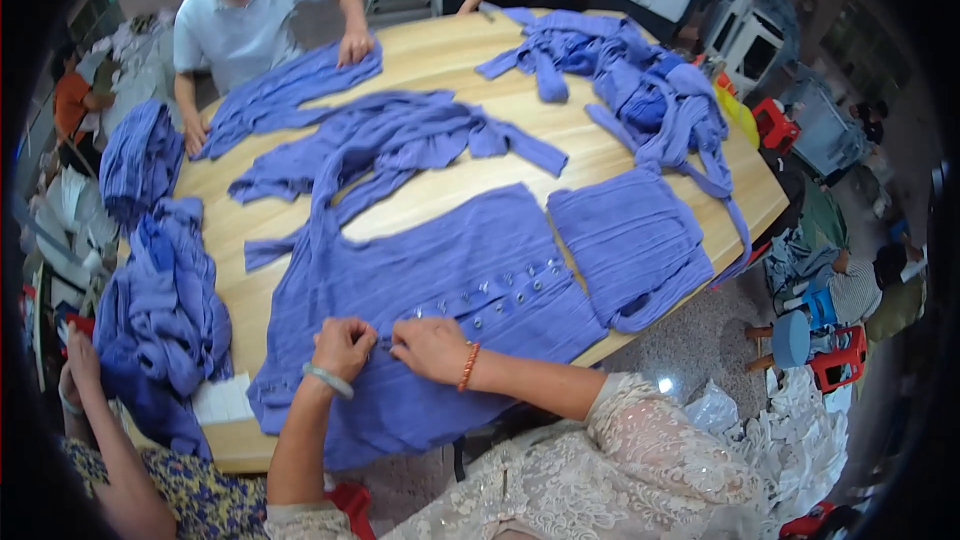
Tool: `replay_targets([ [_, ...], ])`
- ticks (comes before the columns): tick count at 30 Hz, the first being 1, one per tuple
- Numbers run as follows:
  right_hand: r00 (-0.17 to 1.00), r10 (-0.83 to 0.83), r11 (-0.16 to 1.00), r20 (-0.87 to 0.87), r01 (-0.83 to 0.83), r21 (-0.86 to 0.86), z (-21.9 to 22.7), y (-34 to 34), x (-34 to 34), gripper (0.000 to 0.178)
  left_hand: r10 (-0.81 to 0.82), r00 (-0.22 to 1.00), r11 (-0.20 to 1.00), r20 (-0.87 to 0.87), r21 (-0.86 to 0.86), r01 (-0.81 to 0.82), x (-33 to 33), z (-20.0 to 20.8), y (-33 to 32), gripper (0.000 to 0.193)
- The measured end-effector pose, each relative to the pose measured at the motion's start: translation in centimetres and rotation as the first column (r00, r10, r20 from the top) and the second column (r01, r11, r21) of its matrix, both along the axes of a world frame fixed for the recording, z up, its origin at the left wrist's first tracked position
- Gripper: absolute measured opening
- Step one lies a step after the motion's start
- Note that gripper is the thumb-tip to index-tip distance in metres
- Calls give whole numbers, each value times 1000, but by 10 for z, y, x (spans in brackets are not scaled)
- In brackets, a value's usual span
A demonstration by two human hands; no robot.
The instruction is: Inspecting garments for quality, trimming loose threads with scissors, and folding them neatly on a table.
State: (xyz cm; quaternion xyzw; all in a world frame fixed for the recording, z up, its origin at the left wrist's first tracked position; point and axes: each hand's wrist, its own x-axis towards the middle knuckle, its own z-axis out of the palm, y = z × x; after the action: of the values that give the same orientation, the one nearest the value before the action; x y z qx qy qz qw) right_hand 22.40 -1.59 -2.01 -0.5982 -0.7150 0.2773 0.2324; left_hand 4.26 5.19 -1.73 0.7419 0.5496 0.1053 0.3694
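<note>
A blue-violet button-front garment (440, 250) lies spread on the table in front of me, with a row of shiny buttons (478, 320) running across it. At the left end of that row, my left hand (345, 348) pinches the garment's edge; a pale bangle circles this wrist. My right hand (435, 348), with an orange-red beaded bracelet, has its fingers curled on the cloth close beside the left. What lies between the fingertips is too small to make out. To the right sits a folded blue-violet garment (630, 240).
The wooden table (430, 50) carries more garments: a loose one (390, 140) mid-table, a heap (650, 90) far right and piles (165, 300) at left. A person in white (255, 20) handles cloth opposite. Someone in a floral sleeve (190, 490) sits close at my left.
</note>
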Motion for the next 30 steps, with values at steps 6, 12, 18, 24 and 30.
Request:
replay_targets([
  [6,999,12,992,41,-17,128,17,-25,21,15,-17,987,944,-158,322,68,13,12,-9,13],
  [12,999,24,996,25,-26,91,19,-18,24,15,-85,987,916,-139,380,133,39,19,-14,16],
  [18,1000,-19,997,-5,19,73,13,-8,26,16,-176,959,962,-221,166,215,52,25,-6,10],
  [24,998,-59,998,-34,59,-11,14,4,26,20,-195,979,978,-55,63,198,43,23,3,8],
  [30,996,-89,985,-24,85,-151,16,9,27,24,-168,985,980,33,-99,170,41,29,6,12],
])
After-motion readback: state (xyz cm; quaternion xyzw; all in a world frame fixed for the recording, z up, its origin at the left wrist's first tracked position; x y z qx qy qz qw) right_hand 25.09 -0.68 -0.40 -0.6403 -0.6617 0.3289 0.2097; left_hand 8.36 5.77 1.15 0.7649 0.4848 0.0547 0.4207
